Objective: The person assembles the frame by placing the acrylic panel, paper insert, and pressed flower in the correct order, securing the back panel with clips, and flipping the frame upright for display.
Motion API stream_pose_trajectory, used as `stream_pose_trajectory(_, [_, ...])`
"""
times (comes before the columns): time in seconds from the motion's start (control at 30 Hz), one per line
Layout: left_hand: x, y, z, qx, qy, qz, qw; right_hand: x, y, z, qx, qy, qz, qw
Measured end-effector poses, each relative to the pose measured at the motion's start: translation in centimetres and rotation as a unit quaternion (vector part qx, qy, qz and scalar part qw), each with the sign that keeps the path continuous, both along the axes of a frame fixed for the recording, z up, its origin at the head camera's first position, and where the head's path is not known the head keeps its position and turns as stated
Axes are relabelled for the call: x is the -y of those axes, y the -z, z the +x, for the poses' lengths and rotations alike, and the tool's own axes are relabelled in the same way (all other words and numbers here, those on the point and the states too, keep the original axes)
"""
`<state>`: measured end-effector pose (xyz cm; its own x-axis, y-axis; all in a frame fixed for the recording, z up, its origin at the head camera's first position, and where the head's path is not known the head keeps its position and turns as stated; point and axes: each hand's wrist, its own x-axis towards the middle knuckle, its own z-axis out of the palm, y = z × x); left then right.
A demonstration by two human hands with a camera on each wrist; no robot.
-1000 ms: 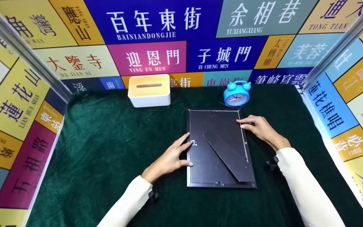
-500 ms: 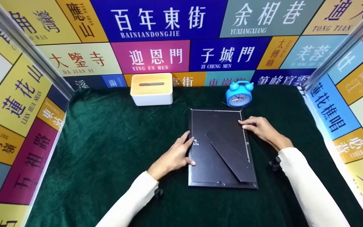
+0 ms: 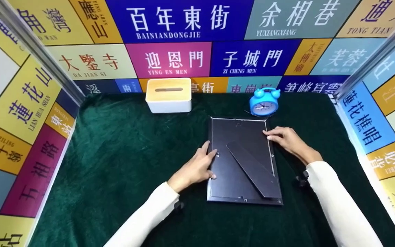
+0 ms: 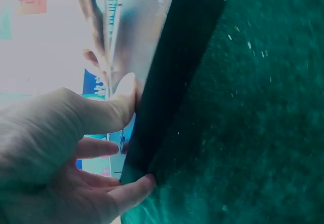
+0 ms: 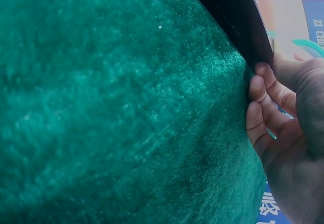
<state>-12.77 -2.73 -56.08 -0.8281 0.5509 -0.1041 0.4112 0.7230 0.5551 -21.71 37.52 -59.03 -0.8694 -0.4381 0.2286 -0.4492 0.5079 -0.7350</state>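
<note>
A black picture frame [image 3: 243,187] lies face down on the cloth, its slanted stand leg [image 3: 249,168] folded against the back panel. At its left side my left hand [image 3: 192,168] rests with fingers spread. In the head view the index fingertip touches the back beside a small metal clip [image 3: 218,155]; the thumb lies lower on the same border. The left wrist view shows the thumb over the frame [image 4: 172,72] and another fingertip against its side. My right hand [image 3: 291,142] pinches the right edge near the top, the fingers [image 5: 256,88] bent at the side wall.
Dark green velvet [image 3: 125,157] covers the table. Behind the frame stands a blue twin-bell alarm clock [image 3: 263,102], close to its top right corner. A white tissue box [image 3: 168,104] with a wooden lid stands back left. Printed panels [image 3: 170,60] wall three sides.
My left hand has edged in closer, its index fingertip shifting a little upward beside the clip. The right hand keeps its place on the frame. The whole head view has drifted slightly.
</note>
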Motion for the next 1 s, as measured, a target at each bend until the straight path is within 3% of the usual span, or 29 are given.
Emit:
stream_pose_trajectory(0.17, [2.2, 1.4, -0.8, -0.001, 0.016, 0.087, 0.9961, 0.3, 0.2, -0.2, 0.001, 0.001, 0.016, 0.9999])
stream_pose_trajectory(0.2, [2.6, 2.5, -1.3, -0.010, 0.018, 0.103, 0.9944, 0.4, 0.2, -0.2, 0.004, 0.002, 0.020, 0.9998])
stream_pose_trajectory(0.23, [2.9, 2.9, -1.5, -0.012, 0.016, 0.124, 0.9921, 0.4, 0.2, -0.2, 0.005, 0.003, 0.023, 0.9997])
stream_pose_trajectory(0.3, [3.5, 4.6, -2.7, -0.033, 0.010, 0.167, 0.9854, 0.3, 0.1, -0.2, 0.006, 0.006, 0.025, 0.9996])
stream_pose_trajectory(0.37, [3.6, 4.9, -3.7, -0.049, -0.009, 0.207, 0.9770, 0.2, 0.0, -0.1, 0.007, 0.009, 0.025, 0.9996])
stream_pose_trajectory(0.47, [3.4, 4.2, -5.2, -0.053, -0.042, 0.260, 0.9632, -0.1, -0.1, 0.0, 0.007, 0.011, 0.022, 0.9997])
stream_pose_trajectory(0.53, [3.1, 2.9, -5.8, -0.032, -0.061, 0.284, 0.9564, -0.2, 0.0, 0.1, 0.012, 0.011, 0.019, 0.9997])
stream_pose_trajectory(0.57, [3.0, 2.9, -6.2, -0.025, -0.068, 0.287, 0.9551, -0.2, 0.0, 0.1, 0.014, 0.011, 0.017, 0.9997])
stream_pose_trajectory(0.77, [2.1, 3.1, -8.2, 0.002, -0.083, 0.274, 0.9580, -0.2, 0.0, 0.1, 0.016, 0.008, 0.013, 0.9998])
stream_pose_trajectory(1.0, [1.6, 3.4, -9.5, 0.028, -0.070, 0.256, 0.9636, -0.3, 0.0, 0.1, 0.008, 0.012, 0.014, 0.9998])
